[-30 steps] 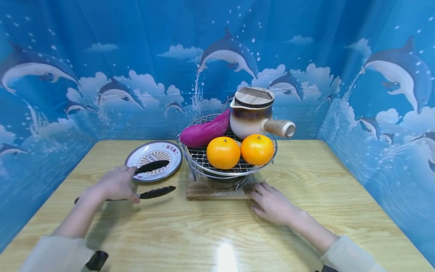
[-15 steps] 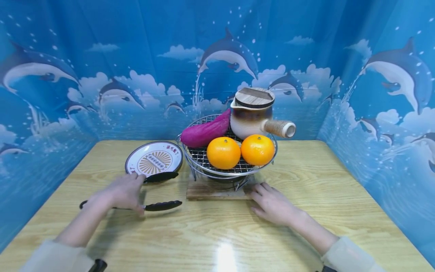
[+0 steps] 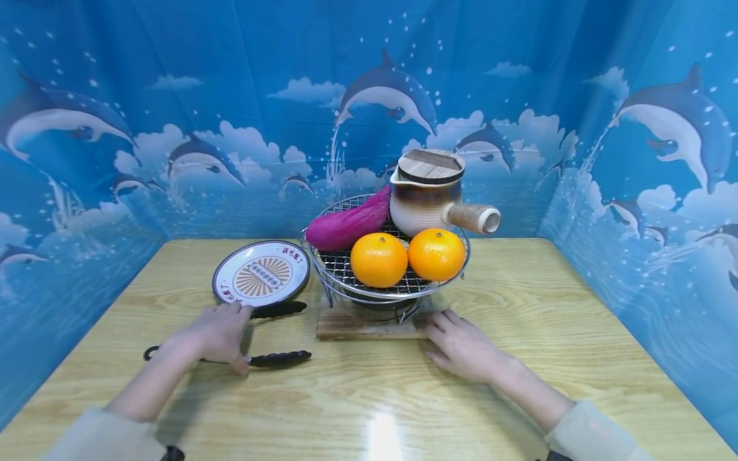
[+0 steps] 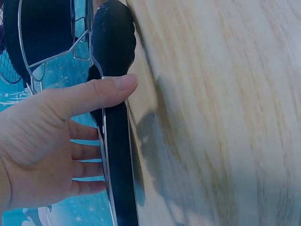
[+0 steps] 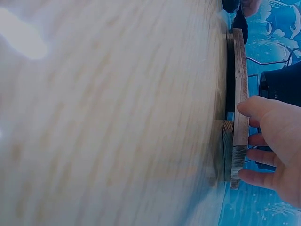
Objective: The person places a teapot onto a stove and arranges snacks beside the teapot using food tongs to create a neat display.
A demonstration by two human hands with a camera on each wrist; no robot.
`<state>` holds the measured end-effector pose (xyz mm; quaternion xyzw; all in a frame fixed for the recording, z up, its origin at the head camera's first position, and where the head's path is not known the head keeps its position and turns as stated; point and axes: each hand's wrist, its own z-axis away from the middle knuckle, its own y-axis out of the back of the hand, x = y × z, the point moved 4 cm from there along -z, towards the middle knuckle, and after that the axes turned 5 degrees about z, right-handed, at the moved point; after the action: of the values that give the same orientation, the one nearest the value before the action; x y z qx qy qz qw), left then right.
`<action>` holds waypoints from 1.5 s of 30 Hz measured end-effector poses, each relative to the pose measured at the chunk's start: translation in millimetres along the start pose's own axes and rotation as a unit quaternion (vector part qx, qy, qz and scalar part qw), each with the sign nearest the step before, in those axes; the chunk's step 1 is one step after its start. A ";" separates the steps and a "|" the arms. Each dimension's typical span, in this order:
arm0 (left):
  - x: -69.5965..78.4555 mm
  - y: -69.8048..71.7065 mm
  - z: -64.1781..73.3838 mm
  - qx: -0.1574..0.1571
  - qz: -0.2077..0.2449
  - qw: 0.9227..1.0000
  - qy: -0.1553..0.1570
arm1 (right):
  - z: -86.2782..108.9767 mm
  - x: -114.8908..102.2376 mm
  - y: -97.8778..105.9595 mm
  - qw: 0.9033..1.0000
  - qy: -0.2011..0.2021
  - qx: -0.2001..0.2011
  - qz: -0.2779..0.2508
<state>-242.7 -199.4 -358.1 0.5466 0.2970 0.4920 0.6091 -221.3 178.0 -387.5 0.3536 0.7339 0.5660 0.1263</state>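
Observation:
My left hand [image 3: 216, 336] holds tongs [image 4: 120, 155] with black scalloped tips; they are spread apart. In the left wrist view the thumb lies across one arm of the tongs, and the fingers are at the other. One tip overlaps the near rim of a white plate [image 3: 230, 269] in the head view, and the other is closer to the front. My right hand [image 3: 464, 346] rests at the right end of a wooden board [image 3: 352, 325], its thumb by the front edge and its fairly straight fingers touching the end.
A round wire grill [image 3: 340, 272] on a dark stove stands over the board. It bears a purple eggplant-like vegetable [image 3: 348, 224], two oranges [image 3: 378, 259] and a brown-white pot [image 3: 423, 202] with a wooden lid, its handle jutting right. Blue dolphin curtains [image 3: 259, 77] enclose the table.
My left hand has brought the tongs from over the plate toward the front and slightly right, uncovering the plate's printed middle. The right hand and the grill's load have stayed put.

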 end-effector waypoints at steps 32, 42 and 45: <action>6.5 -9.0 -13.3 0.007 -0.009 1.000 -0.016 | -1.3 1.1 2.5 1.000 -0.005 -0.014 -0.010; 7.4 -10.5 -16.6 0.021 -0.009 0.999 -0.025 | -0.1 1.1 -0.4 1.000 -0.003 0.001 -0.013; 8.0 -12.2 -17.5 0.020 -0.008 0.999 -0.025 | 0.6 1.1 -0.7 1.000 -0.003 0.003 -0.014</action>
<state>-252.3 -184.5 -372.4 0.5686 0.2959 0.4672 0.6090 -222.0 179.0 -388.1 0.3453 0.7403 0.5606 0.1355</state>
